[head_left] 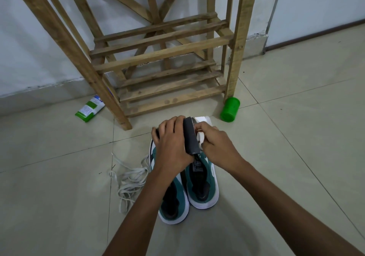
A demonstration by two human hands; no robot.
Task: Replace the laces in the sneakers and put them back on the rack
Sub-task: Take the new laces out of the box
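A person's left hand (169, 137) grips a flat dark grey card packet (191, 137), fingers curled over its far edge, while the right hand (214, 143) pinches the white flat laces (199, 137) wound on it with thumb and fingertips. The packet is held above the toes of the shoes, its long axis running away from the wearer and slightly to the left. Beneath both hands stand two teal-green suede sneakers with white soles (202, 184), side by side and touching, heels toward the camera and toes pointing at the rack; the left forearm covers much of the left shoe, and both toe caps are hidden behind the hands. One loose tangle of off-white old laces (128, 178) lies on the pale tiled floor (286, 157) just left of the shoes. Straight ahead, a slatted wooden shoe rack (164, 58) stands against the white wall, with two slatted shelves in view. One green plastic jar (230, 109) lies on its side by the rack's right leg; one green-and-white packet (89, 108) lies by its left leg.
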